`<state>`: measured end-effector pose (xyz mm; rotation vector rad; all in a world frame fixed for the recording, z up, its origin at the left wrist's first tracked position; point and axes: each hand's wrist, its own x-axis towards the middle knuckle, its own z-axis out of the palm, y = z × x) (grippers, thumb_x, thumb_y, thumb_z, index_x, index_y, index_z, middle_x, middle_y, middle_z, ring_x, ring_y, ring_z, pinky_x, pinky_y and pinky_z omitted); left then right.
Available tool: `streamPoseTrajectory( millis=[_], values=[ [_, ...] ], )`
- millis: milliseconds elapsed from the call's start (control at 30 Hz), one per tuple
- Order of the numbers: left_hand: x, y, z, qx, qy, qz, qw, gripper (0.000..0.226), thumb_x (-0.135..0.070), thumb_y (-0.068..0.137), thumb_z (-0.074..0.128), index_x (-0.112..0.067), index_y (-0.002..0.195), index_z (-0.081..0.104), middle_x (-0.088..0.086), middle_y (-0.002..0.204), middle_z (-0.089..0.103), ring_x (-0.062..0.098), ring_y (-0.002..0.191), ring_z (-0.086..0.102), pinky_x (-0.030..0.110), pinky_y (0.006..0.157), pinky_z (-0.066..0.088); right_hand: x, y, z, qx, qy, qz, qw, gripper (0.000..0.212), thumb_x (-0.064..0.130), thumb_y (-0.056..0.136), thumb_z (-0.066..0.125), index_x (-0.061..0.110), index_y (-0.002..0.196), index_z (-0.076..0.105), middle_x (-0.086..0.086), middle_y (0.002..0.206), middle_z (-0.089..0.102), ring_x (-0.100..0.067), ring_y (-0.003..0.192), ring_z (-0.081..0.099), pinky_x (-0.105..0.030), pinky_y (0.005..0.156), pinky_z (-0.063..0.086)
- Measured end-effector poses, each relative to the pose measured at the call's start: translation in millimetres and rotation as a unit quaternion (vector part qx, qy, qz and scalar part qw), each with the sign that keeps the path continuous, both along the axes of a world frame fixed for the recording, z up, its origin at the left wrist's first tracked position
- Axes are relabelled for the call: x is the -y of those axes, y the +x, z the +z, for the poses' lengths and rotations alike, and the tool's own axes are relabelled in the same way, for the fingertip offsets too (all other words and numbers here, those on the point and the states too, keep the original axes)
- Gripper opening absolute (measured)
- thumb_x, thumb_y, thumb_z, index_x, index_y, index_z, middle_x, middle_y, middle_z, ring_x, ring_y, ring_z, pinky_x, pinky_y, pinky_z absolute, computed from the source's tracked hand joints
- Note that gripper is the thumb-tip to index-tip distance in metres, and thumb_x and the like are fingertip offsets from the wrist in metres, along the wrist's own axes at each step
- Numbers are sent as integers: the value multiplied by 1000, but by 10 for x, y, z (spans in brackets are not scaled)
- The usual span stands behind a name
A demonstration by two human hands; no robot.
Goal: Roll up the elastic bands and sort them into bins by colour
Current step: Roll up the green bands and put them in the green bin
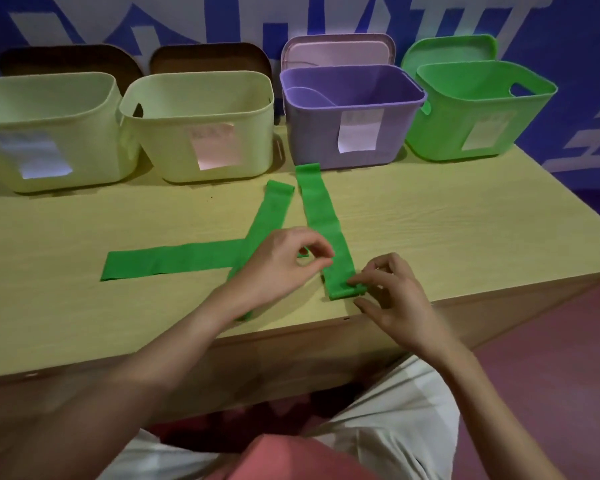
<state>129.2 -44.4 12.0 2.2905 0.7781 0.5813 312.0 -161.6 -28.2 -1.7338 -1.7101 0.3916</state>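
Observation:
Three green elastic bands lie on the wooden table (430,220). One band (174,259) stretches flat to the left, and a second (274,213) crosses it diagonally. The third band (321,216) runs from the purple bin (312,133) toward me, its near end turned into a small roll (342,292). My right hand (392,296) pinches that roll between fingertips and thumb. Fingers curled, my left hand (281,263) pinches the same band's left edge just above the roll. The green bin (440,133) stands at the far right.
Two cream bins (49,109) (201,109) stand left of the purple one, all with paper labels on the front. Lids lean on the blue wall behind. The table's front edge runs just below my hands, with my lap under it.

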Motion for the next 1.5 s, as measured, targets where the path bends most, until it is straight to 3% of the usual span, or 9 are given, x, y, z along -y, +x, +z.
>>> streamPoseTrajectory(
  millis=[67,267,400,500,733,1100,1300,1400,1500],
  values=[
    [165,-45,-61,-11,11,-15,1000,13,-21,86,69,-17,99,70,-7,95,68,0,88,59,15,86,46,21,14,-5,-8,26,12,1000,33,2,76,76,17,104,68,3,100,49,-16,94,55,-27,79,49],
    [385,-46,-280,-20,78,-1,997,21,-31,85,68,-15,100,68,-5,94,65,12,91,58,33,86,48,100,-4,25,-17,76,21,997,18,16,82,65,10,99,67,1,92,56,-16,85,56,-16,74,43],
    [464,-16,-359,-25,97,21,995,18,-28,86,68,-16,99,68,-5,93,65,12,91,56,34,84,47,104,-7,-59,-10,71,22,997,14,15,84,63,9,96,69,1,89,58,-18,84,56,-37,72,51],
    [518,-5,-404,-24,117,28,992,13,-23,86,69,-14,96,69,-4,91,65,14,89,56,35,82,48,113,3,-112,9,79,25,997,11,16,84,64,9,92,68,0,87,59,-21,81,56,-44,69,51],
    [598,-5,-491,-7,157,58,986,11,-21,86,67,-13,92,70,-3,89,65,15,86,58,37,79,49,137,29,-169,48,115,38,992,13,19,87,61,8,86,68,-3,83,61,-23,76,55,-44,65,49],
    [690,-6,-544,-30,241,85,966,12,-17,88,65,-8,90,71,5,88,63,23,85,54,39,72,48,196,-72,-299,125,162,5,979,11,3,90,60,-1,96,68,-11,86,58,-29,76,53,-43,65,46],
    [699,-109,-574,-92,295,69,949,15,-19,90,61,-13,98,72,9,106,64,27,98,54,38,80,44,291,-138,-356,175,167,-27,970,21,-5,84,64,0,104,70,-17,104,61,-32,89,57,-41,72,45],
    [740,-159,-567,-137,298,64,943,24,-24,93,57,-15,111,69,11,120,61,28,107,53,41,87,44,366,-172,-357,195,149,-7,970,24,5,91,59,0,114,66,-14,120,61,-29,107,56,-36,85,40],
    [770,-184,-539,-184,291,69,936,35,-33,97,45,-18,123,63,11,132,54,29,115,50,43,94,41,397,-214,-387,183,127,17,975,32,9,96,52,-4,125,57,-15,136,53,-28,130,46,-40,102,38]
  ],
)
